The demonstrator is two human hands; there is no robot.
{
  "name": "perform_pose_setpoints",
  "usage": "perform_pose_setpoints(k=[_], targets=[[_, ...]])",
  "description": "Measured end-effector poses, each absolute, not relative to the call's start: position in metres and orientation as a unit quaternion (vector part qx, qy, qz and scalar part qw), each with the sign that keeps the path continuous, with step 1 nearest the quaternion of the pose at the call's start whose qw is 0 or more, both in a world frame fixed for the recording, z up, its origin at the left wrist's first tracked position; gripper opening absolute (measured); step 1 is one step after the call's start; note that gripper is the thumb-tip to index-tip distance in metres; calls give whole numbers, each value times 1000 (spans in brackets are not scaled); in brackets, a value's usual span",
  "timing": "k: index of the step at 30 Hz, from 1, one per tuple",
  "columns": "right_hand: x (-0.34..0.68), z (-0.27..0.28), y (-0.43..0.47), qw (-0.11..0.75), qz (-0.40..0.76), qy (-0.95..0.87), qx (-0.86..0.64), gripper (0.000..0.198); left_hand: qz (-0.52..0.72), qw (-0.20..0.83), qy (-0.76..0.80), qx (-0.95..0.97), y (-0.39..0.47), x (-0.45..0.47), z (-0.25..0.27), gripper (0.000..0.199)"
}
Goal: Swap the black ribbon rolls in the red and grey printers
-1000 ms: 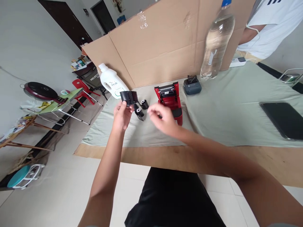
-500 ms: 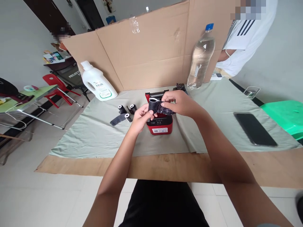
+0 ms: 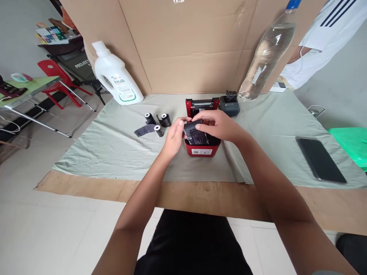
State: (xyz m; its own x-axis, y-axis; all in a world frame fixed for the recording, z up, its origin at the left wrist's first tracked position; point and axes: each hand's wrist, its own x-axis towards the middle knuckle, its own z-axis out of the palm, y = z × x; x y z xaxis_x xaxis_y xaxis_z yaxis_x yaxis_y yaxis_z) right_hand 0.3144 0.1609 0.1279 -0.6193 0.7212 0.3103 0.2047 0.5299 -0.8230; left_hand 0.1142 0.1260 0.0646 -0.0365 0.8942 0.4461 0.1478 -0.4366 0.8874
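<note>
Both my hands hold a black paper roll [image 3: 195, 133] with a loose strip, just above a small red printer [image 3: 202, 147] whose lid stands open at the back. My left hand [image 3: 173, 136] grips the roll's left end. My right hand [image 3: 218, 124] covers its top and right side. Three more black rolls [image 3: 157, 123] lie on the grey-green cloth [image 3: 114, 149] to the left of my left hand, one with a strip unrolled.
A white detergent jug [image 3: 117, 81] stands at back left, a clear water bottle [image 3: 266, 53] at back right, a small dark grey printer [image 3: 229, 104] behind the red one. A black phone [image 3: 320, 160] lies at right. A cardboard wall [image 3: 186, 42] backs the table. A person in white stands far right.
My hands brought the black roll from the left over to the red printer and lowered it onto the printer's top; my right hand closed on it. The camera view moved nearer.
</note>
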Motion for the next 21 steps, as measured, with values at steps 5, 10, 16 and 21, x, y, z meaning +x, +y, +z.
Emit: perform_pose_setpoints(k=[5, 10, 16, 21], targets=[[314, 123, 168, 378, 446, -746, -320, 18, 596, 321, 386, 627, 131, 111, 57, 53], [318, 124, 169, 367, 510, -717, -301, 30, 592, 302, 348, 661, 133, 105, 53, 40], [323, 126, 166, 302, 594, -689, -286, 57, 537, 271, 290, 744, 131, 100, 52, 60], [322, 126, 166, 288, 590, -703, -273, 51, 538, 339, 264, 725, 133, 99, 50, 74]])
